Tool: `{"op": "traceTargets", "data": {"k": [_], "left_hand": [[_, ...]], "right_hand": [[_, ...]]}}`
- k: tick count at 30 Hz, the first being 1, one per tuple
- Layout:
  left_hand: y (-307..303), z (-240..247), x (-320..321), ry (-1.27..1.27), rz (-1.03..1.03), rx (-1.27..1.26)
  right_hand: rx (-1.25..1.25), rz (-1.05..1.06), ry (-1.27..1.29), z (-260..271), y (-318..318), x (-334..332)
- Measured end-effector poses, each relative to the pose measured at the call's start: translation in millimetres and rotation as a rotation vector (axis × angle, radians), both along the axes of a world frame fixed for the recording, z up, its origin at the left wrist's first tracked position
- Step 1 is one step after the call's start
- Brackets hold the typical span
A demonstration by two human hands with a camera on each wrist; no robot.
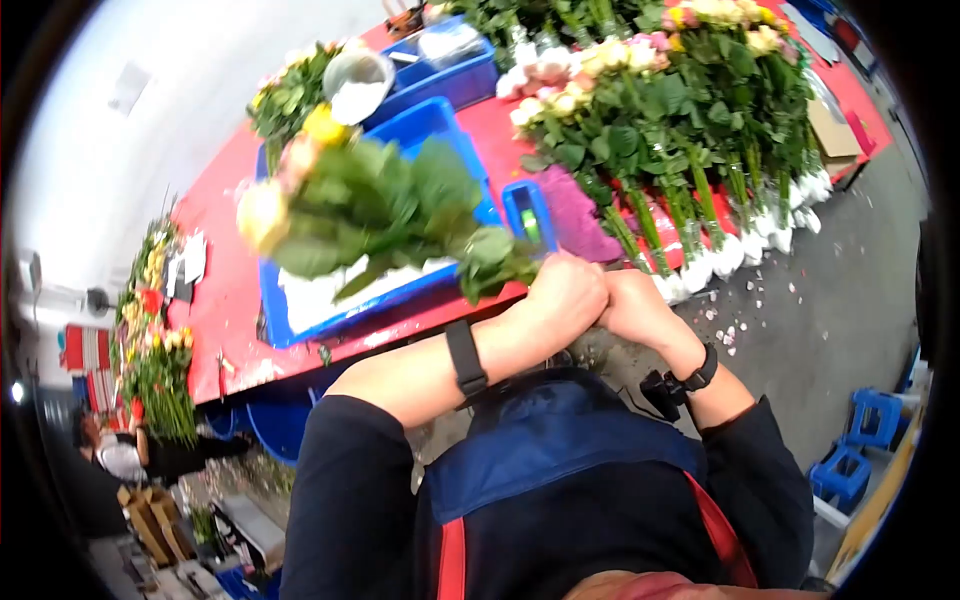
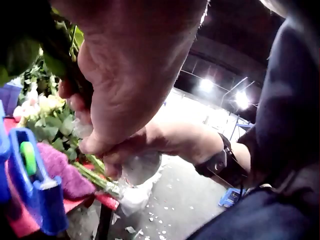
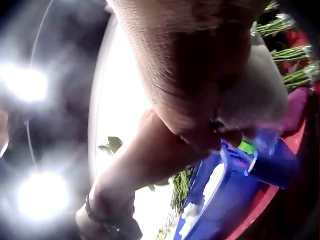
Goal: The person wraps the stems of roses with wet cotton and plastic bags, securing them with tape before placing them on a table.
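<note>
- Left hand (image 1: 568, 305) curls round the bouquet (image 1: 375, 205) near its stem ends; right hand (image 1: 638, 308) bunches against it, its hold unclear.
- Bouquet hangs over the blue tray (image 1: 375, 305), blooms leftward; a firm, low grip steadies it best and spares the leaves.
- Purple cloth (image 1: 575, 215) and, far right, wrapped bunches (image 1: 690, 150) lie on the red tabletop (image 1: 225, 270).

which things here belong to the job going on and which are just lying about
Likely in the job:
- rose bunch in the left hand
- bunches with white-wrapped ends
- blue tray
- small blue box holding something green

Apparently lying about:
- purple cloth
- blue stools
- petals on the floor
</note>
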State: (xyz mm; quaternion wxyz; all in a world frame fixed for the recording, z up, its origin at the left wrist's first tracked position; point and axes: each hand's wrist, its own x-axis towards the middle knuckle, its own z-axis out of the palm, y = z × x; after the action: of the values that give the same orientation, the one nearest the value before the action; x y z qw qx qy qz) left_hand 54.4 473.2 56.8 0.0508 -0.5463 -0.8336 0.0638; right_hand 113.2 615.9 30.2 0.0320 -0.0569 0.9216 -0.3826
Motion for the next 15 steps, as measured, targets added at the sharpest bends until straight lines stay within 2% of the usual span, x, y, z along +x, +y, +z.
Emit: {"op": "traceTargets", "data": {"k": [1,2,3,4,5,6,8,10,11,12,13,15], "left_hand": [[18,23,-5,-0.133,-0.021,-0.025],[34,36,-9,-0.069,-0.094,-0.031],[46,41,-16,0.078,-0.212,0.186],[57,45,-21,0.221,-0.326,0.404],[65,49,-20,0.180,-0.300,0.451],[69,52,-17,0.138,-0.271,0.499],[59,51,-16,0.081,-0.260,0.512],[34,34,-23,-0.002,-0.219,0.436],[15,22,-26,-0.033,-0.174,0.431],[-6,10,-31,-0.064,-0.126,0.426],[-29,3,-34,-0.129,-0.047,0.370],[-77,-8,-46,-0.227,0.112,0.317]], "right_hand": [[0.020,-0.152,0.063,-7,14,3],[0.039,-0.302,0.128,-10,28,5],[-0.035,-0.416,0.208,-8,41,6],[0.002,-0.459,0.322,-8,59,7],[0.012,-0.506,0.441,-10,74,4],[0.153,-0.658,0.343,-29,98,0],[0.260,-0.770,0.457,-45,134,-6],[0.228,-0.887,0.403,-69,166,-12],[0.272,-0.910,0.383,-75,174,-14],[0.143,-0.962,0.241,-71,174,-17],[0.195,-0.939,0.195,-83,181,-20],[0.266,-0.872,0.154,-129,208,-26]]}}
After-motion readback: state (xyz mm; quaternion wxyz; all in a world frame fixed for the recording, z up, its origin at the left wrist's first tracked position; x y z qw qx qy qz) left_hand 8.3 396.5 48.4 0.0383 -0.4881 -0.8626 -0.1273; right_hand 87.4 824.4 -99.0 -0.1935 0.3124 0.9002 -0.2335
